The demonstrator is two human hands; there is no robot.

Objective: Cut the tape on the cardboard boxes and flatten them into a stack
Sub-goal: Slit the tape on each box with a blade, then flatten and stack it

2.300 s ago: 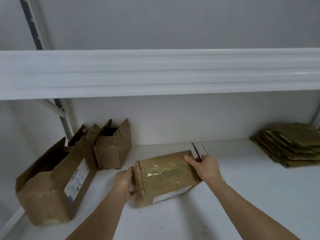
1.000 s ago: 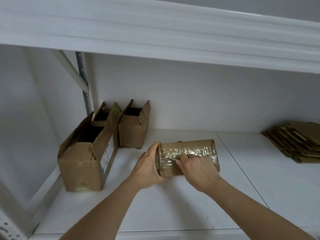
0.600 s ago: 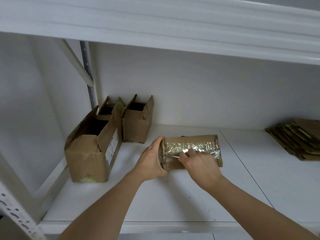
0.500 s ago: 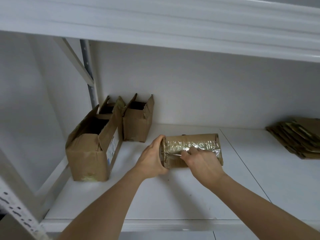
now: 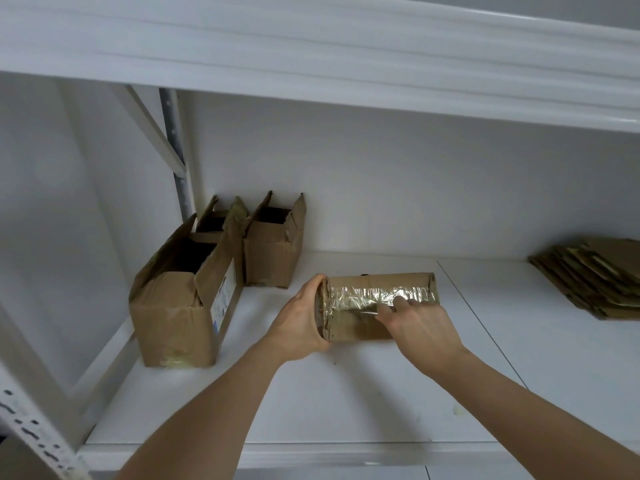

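White shelf (image 5: 346, 403) fills the lower view, its front edge nearest; two bare forearms reach across it from below. Left hand (image 5: 300, 320) cups the left end of the box (image 5: 356, 325), palm against the end face, fingers curled over its top edge and thumb low by the bottom corner; right hand (image 5: 420, 329) lies on the box's front face, fingers bunched and curled inward as if gripping something, though what it holds is hidden behind the hand; a thin bright line (image 5: 367, 311) shows just left of its fingertips, too small to name. Box lies on its side on the shelf, mid-view, between the two hands; shiny clear tape (image 5: 363, 295) wraps its upper front, crinkled. Left of it and a little farther stands a tall box (image 5: 180, 317), flaps up, a white label on its right side; behind that, two smaller open boxes (image 5: 272, 252) side by side near the back wall. Far right, well apart, rests a stack (image 5: 595, 282) of flattened cardboard. Overhead runs another white shelf (image 5: 346, 57); a grey upright (image 5: 176, 157) with a diagonal brace stands at the back left.
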